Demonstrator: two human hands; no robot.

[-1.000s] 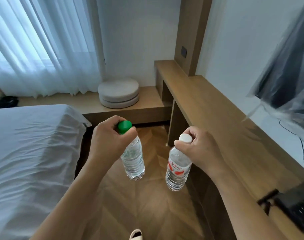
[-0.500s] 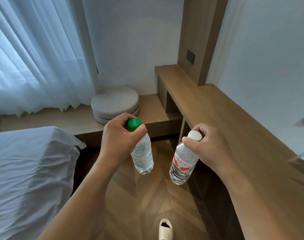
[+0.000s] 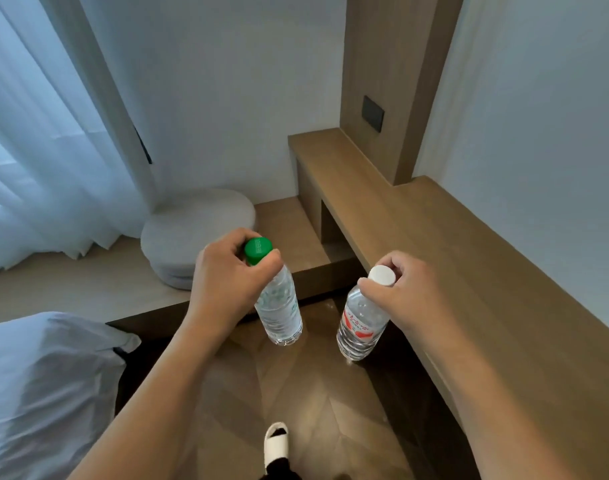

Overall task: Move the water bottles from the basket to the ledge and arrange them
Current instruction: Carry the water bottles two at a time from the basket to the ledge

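Note:
My left hand [image 3: 223, 282] grips a clear water bottle with a green cap [image 3: 279, 306] by its neck; the bottle hangs over the wooden floor. My right hand [image 3: 407, 296] grips a second clear bottle [image 3: 360, 327], white-capped with a red label, by its neck just left of the ledge's front edge. The long wooden ledge [image 3: 486, 271] runs along the right wall, its top bare in view. The basket is out of view.
A bed with white bedding [image 3: 43, 386] fills the lower left. Round grey cushions [image 3: 199, 233] sit on a low wooden platform under the curtained window. A wooden wall panel with a dark switch plate [image 3: 373, 114] rises behind the ledge. My slippered foot [image 3: 276, 445] is on the floor.
The view has moved forward and turned toward the far corner; the black object on the ledge's near end has left the frame. Both hands still hold their bottles, now closer to the ledge.

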